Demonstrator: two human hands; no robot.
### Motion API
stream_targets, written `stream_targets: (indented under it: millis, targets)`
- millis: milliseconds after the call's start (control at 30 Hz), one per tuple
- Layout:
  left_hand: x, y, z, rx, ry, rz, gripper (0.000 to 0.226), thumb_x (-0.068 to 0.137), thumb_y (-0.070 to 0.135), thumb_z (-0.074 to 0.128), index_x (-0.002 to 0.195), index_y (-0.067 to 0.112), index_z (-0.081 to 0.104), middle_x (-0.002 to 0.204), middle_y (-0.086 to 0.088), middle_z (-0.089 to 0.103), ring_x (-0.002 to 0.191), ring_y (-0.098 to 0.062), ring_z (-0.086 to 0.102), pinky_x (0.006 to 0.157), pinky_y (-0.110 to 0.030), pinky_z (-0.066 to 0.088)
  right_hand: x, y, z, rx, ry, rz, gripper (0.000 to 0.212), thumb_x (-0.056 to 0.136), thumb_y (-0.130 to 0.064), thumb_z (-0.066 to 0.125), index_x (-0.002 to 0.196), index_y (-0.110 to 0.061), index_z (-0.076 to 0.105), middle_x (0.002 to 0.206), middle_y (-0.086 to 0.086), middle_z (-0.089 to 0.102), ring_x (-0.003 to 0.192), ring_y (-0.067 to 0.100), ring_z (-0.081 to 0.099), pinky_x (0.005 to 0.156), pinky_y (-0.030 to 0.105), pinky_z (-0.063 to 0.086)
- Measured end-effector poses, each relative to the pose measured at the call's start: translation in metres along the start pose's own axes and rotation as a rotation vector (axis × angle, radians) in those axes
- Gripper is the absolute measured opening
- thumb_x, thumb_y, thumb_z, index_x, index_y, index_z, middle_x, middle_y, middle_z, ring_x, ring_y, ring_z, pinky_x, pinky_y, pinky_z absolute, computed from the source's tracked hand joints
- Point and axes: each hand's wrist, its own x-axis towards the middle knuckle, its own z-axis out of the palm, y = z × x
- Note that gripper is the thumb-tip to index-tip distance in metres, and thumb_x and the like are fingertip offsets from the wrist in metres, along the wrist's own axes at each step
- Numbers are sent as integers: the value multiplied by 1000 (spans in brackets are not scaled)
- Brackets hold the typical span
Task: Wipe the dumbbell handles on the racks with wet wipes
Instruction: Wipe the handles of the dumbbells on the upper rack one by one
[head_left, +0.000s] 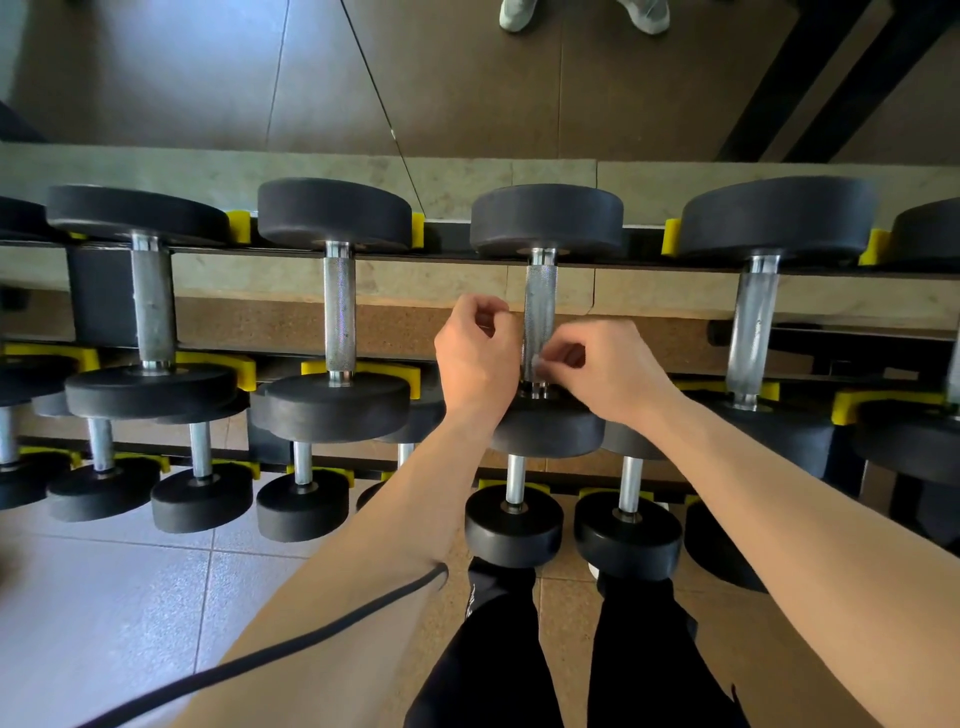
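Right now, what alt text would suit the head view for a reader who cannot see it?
The right hand pinches a small wet wipe against a knurled dumbbell handle on the rack, the left hand curled beside it.

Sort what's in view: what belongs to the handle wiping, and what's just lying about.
Job:
knurled handle
wet wipe, pinched at it by the right hand
left hand, beside the handle
neighbouring handles on the rack

Not the job:
black cable over the left forearm
someone's shoes beyond the rack
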Motion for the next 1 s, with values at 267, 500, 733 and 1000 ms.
stream_targets:
  millis: [267, 500, 733, 1000]
  targets:
    - [0, 2, 0, 9, 9, 2, 14, 96, 12, 58, 100, 24, 64, 88, 15, 63, 81, 1, 59, 66, -1, 42, -7, 3, 5, 33, -60, 103, 12, 90, -25, 73, 89, -32, 64, 85, -15, 64, 81, -4, 60, 75, 18, 50]
    - [0, 1, -1, 1, 13, 9, 12, 96, 11, 58, 98, 22, 64, 86, 12, 63, 77, 0, 58, 66, -4, 44, 27, -1, -9, 110, 291, 35, 3, 93, -17, 68, 96, -17, 69, 90, -8, 64, 83, 5, 59, 75, 12, 44]
    - [0, 2, 0, 22, 7, 2, 12, 95, 13, 59, 96, 24, 63, 86, 13, 63, 79, -1, 59, 65, -3, 44, 22, -5, 20, 162, 513, 148, 9, 94, -23, 68, 98, -17, 71, 95, -6, 70, 85, 5, 62, 75, 13, 47]
    - [-1, 3, 0, 32, 1, 14, 12, 96, 11, 59, 98, 22, 63, 86, 13, 62, 78, -1, 59, 66, -2, 43, 3, -12, 26, 189, 526, 147, 22, 92, -25, 72, 109, -12, 75, 99, -6, 73, 85, 2, 63, 75, 7, 46]
